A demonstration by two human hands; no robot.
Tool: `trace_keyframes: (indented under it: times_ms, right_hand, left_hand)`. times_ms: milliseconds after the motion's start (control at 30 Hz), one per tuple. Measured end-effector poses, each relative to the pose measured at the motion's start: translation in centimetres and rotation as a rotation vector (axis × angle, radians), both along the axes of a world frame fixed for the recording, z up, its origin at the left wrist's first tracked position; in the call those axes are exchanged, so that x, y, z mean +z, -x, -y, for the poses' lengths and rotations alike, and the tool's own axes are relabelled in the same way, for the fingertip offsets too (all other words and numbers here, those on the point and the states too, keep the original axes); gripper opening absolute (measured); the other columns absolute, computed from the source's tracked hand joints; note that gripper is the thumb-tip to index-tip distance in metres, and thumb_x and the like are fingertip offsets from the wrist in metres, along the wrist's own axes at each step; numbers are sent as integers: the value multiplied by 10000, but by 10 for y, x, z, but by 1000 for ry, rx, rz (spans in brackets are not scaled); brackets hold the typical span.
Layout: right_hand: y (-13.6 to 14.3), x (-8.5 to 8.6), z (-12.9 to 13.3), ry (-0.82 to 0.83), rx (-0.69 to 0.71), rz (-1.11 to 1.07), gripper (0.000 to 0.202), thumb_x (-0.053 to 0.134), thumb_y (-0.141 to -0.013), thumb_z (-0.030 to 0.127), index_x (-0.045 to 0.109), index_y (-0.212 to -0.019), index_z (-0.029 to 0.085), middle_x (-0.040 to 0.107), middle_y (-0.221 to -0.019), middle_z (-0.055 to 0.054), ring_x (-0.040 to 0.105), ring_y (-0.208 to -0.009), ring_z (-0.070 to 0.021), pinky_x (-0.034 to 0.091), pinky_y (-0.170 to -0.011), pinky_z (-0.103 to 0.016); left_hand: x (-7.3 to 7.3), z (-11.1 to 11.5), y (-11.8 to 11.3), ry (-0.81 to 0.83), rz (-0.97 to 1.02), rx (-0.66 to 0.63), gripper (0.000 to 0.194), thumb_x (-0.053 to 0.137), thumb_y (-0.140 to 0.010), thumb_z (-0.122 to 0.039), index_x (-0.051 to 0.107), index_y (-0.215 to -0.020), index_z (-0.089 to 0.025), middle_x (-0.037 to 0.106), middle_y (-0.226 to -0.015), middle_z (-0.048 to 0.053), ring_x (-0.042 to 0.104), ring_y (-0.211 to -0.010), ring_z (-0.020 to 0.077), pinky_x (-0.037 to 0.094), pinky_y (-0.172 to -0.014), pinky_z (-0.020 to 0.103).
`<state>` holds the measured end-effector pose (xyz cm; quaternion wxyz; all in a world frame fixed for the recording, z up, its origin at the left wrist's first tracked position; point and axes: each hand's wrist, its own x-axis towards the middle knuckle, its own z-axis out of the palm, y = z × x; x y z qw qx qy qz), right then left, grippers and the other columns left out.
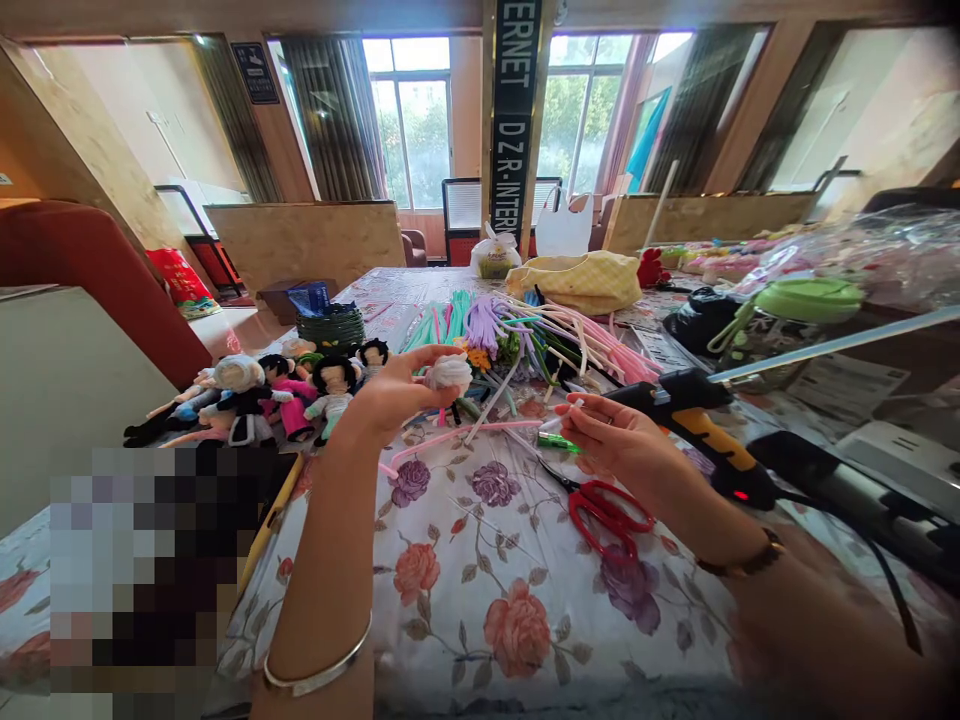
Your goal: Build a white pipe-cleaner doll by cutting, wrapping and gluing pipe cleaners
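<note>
My left hand (394, 392) is closed around a fuzzy white ball (450, 374) that looks wound from pipe cleaner, held above the table. To its right, my right hand (622, 437) pinches a tiny white piece (576, 404) between thumb and fingers; its exact kind is too small to make out. Scissors (611, 510) with red handles lie just below my right hand. A black and yellow glue gun (701, 430), its red light showing, is beside that hand with a long glue stick in its back. A pink pipe cleaner (457, 432) stretches across the cloth between both hands.
Finished pipe-cleaner dolls (277, 395) cluster at left. Bundles of coloured pipe cleaners (517, 335) lie beyond my hands, before a yellow checked pouch (577, 282). A green-lidded jar (795, 315) stands at right. The table has a flowered cloth (465, 600); a green object (557, 441) lies on it.
</note>
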<state>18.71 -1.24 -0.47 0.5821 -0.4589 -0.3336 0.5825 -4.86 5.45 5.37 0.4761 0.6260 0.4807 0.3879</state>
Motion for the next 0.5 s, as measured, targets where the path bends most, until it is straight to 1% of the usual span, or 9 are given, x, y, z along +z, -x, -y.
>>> trace_keyframes:
  times_ms: [33, 100, 200, 300, 367, 433, 500]
  right_hand:
    - [0, 0, 0, -3, 1, -2, 322, 823, -586, 295, 645, -845, 227, 728, -896, 2, 661, -668, -104, 420, -389, -143]
    - [0, -1, 0, -15, 10, -7, 310, 820, -585, 298, 644, -830, 226, 729, -907, 0, 664, -669, -108, 420, -387, -146]
    - [-2, -3, -1, -30, 13, -2, 280, 816, -585, 297, 649, -798, 227, 733, -904, 0, 664, -660, -111, 433, -400, -155]
    - [-2, -5, -2, -35, 24, 8, 281, 816, -585, 300, 653, -802, 227, 735, -907, -7, 665, -658, -118, 425, -392, -159]
    - [-1, -5, -2, -37, 19, 7, 280, 816, -586, 303, 657, -802, 224, 734, -912, -17, 663, -653, -121, 408, -372, -158]
    - [0, -6, -1, -44, 8, 1, 258, 817, -590, 301, 663, -782, 225, 735, -894, -18, 657, -647, -118, 415, -378, -160]
    - [1, -5, -1, -59, 0, -5, 229, 816, -598, 300, 671, -761, 231, 736, -867, -7, 653, -655, -108, 450, -426, -162]
  left_hand:
    - [0, 0, 4, 29, 76, -52, 566, 728, -568, -110, 616, -1119, -177, 638, -820, 12, 562, -704, 107, 453, -672, 236]
    - [0, -1, 10, 36, 206, -93, 581, 745, -551, -111, 619, -1114, -184, 652, -887, 27, 593, -748, 123, 486, -688, 252]
    - [-1, -2, 16, 51, 320, -170, 602, 742, -550, -88, 618, -1126, -210, 655, -992, 43, 619, -854, 170, 527, -774, 320]
    - [-2, -2, 16, 81, 351, -238, 596, 711, -557, -56, 621, -1124, -216, 656, -1035, 59, 619, -943, 223, 537, -822, 380]
    - [-4, -3, 14, 100, 363, -264, 596, 699, -557, -37, 618, -1122, -210, 650, -1071, 67, 615, -979, 240, 541, -835, 397]
    - [-8, -6, 12, 126, 370, -267, 601, 696, -557, -21, 604, -1126, -193, 636, -1115, 80, 621, -982, 241, 545, -838, 394]
    - [-15, -12, 10, 185, 372, -256, 596, 692, -571, -21, 582, -1136, -175, 633, -1107, 96, 641, -943, 243, 556, -812, 393]
